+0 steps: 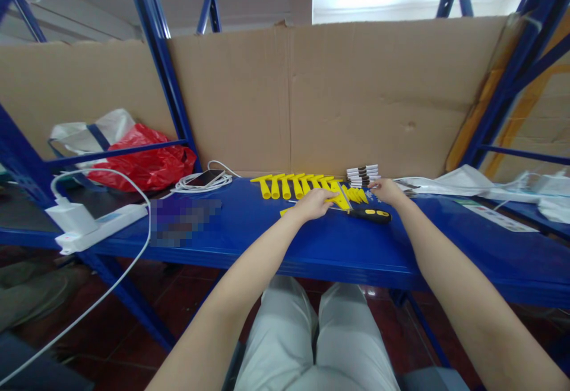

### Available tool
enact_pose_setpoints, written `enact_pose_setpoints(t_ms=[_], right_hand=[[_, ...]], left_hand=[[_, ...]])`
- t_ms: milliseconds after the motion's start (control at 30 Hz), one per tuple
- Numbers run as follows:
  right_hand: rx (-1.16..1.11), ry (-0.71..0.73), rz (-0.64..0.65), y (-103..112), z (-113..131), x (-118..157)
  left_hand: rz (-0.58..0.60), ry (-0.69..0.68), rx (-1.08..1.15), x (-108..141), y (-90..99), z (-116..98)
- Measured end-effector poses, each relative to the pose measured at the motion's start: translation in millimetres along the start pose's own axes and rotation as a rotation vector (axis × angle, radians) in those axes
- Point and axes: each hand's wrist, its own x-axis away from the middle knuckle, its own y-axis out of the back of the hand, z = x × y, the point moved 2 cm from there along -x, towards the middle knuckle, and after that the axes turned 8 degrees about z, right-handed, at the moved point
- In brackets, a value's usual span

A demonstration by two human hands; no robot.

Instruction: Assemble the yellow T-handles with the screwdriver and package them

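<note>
My left hand [314,204] is closed on a yellow scraper-like piece [341,197] with a pale edge, near the middle of the blue shelf. My right hand [385,191] reaches to the right end of a stack of white sticks with dark middles [363,175]; its fingers are bunched, and what they hold is too small to make out. Behind my left hand stands a row of several yellow handles [286,187]. Small yellow pieces [357,195] lie between my hands. A screwdriver with a black and yellow handle [370,215] rests in front of them.
On the blue shelf [249,231], a phone [205,178] and coiled white cable lie left of the handles. Farther left are a power strip [107,228] and a red bag [146,156]. Cardboard [356,94] stands behind; white plastic wrap [467,182] lies right.
</note>
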Motion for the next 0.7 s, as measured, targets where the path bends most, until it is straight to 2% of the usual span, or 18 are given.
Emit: enact_pose_setpoints(t_ms=[133, 467, 700], right_hand=[[0.269, -0.013, 0.161, -3, -12, -3], [0.498, -0.045, 0.3, -9, -12, -1], [0.518, -0.049, 0.267, -11, -14, -3]], left_hand=[[0.019, 0.013, 0.032, 1, 0.1, 1], [0.064, 0.018, 0.031, -1, -2.0, 2], [0.063, 0.022, 0.056, 0, -0.9, 1]])
